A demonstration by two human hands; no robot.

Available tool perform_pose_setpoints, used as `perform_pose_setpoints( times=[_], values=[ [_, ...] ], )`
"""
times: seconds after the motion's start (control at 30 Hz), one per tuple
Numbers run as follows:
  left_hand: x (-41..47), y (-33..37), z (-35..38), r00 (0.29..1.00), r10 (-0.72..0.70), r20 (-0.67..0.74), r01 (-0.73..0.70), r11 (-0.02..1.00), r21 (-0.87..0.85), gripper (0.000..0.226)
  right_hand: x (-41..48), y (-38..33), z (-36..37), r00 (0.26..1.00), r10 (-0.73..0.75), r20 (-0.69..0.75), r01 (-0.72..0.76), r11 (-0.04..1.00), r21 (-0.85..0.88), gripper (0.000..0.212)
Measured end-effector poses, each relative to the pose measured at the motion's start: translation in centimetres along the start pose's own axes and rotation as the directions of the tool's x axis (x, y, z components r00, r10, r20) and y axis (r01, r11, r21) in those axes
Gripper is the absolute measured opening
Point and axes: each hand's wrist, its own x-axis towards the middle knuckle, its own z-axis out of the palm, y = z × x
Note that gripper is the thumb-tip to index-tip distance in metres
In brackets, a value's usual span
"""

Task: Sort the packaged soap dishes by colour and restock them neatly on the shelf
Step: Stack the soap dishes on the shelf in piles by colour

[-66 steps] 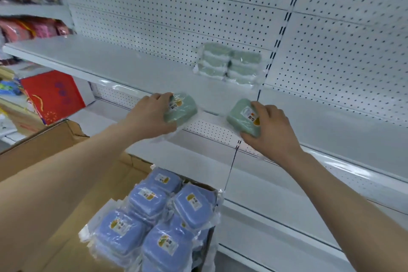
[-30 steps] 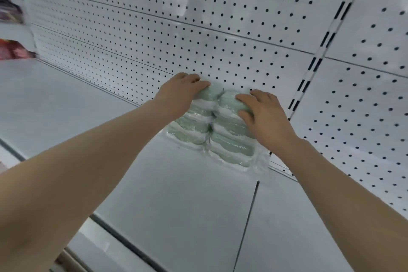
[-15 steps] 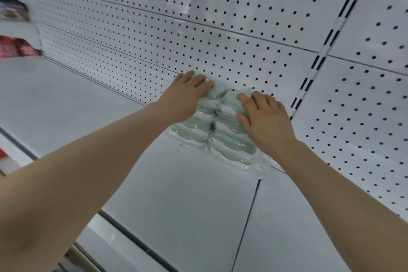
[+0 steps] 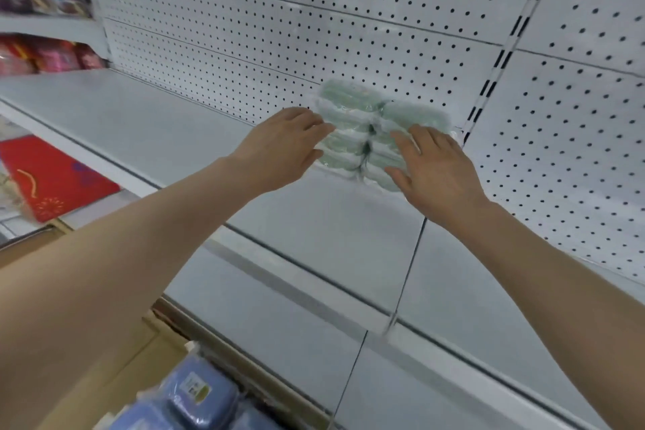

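This is a shop aisle. A white metal shelf (image 4: 139,122) runs along a pegboard (image 4: 314,10) back wall with a slotted upright (image 4: 502,56) at the right. Wrapped green packs (image 4: 352,105) are stacked at the far edge of the shelf. Colourful packaged goods (image 4: 52,56) fill shelves at the far left. Labelled blue packs (image 4: 195,394) lie in a carton (image 4: 139,370) at the near left.

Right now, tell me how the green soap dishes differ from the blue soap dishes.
The green soap dishes sit on the shelf against the pegboard; the blue soap dishes lie below it. The green ones are stacked in two columns; a blue one shows its labelled top. Both are wrapped in clear plastic.
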Motion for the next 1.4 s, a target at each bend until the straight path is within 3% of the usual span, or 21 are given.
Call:
perform_pose_setpoints(
  times=[0.3, 0.47, 0.6, 0.7, 0.8, 0.9, 1.0, 1.1, 1.17, 1.4],
  values=[
    [-19.5, 2.0, -5.3, 0.994, -0.034, 0.108, 0.039, 0.998, -0.048, 0.039, -13.1, -13.4, -5.2, 0.999, -0.011, 0.049, 0.003, 0.985, 0.172, 0.057],
    [-31.8, 4.1, -4.0, 0.954, -0.16, 0.254, 0.19, 0.977, -0.095, 0.039, -21.0, -21.3, -4.4, 0.994, -0.031, 0.101, 0.003, 0.963, 0.27, 0.054],
    [-40.6, 6.9, -1.8, 0.882, -0.237, 0.407, 0.312, 0.941, -0.13, 0.036, -27.2, -27.5, -1.3, 0.968, -0.064, 0.244, -0.027, 0.935, 0.354, 0.053],
    [-45.4, 10.1, -0.9, 0.83, -0.27, 0.489, 0.403, 0.895, -0.191, 0.037, -29.6, -30.9, 0.7, 0.866, -0.047, 0.497, -0.148, 0.927, 0.345, 0.069],
    [-47.8, 13.1, -0.5, 0.803, -0.263, 0.535, 0.438, 0.869, -0.23, 0.038, -30.3, -33.0, 2.2, 0.753, -0.022, 0.658, -0.25, 0.915, 0.316, 0.087],
    [-49.0, 15.2, -0.4, 0.792, -0.298, 0.532, 0.47, 0.855, -0.221, 0.039, -30.7, -34.3, 3.4, 0.698, 0.0, 0.716, -0.288, 0.916, 0.28, 0.101],
    [-49.6, 17.0, -0.3, 0.769, -0.322, 0.552, 0.482, 0.86, -0.17, 0.04, -30.9, -34.9, 3.7, 0.687, 0.018, 0.727, -0.308, 0.912, 0.269, 0.101],
    [-49.0, 18.7, -0.6, 0.655, -0.305, 0.691, 0.502, 0.859, -0.097, 0.05, -30.9, -34.5, 3.5, 0.678, 0.016, 0.735, -0.329, 0.901, 0.284, 0.1],
    [-48.4, 19.6, -0.5, 0.6, -0.294, 0.744, 0.508, 0.859, -0.071, 0.052, -31.3, -33.9, 3.1, 0.71, 0.035, 0.703, -0.332, 0.898, 0.29, 0.101],
    [-47.8, 21.1, 0.9, 0.649, -0.215, 0.73, 0.473, 0.866, -0.164, 0.044, -33.0, -31.6, 0.6, 0.755, 0.135, 0.642, -0.397, 0.874, 0.282, 0.095]
  ],
)
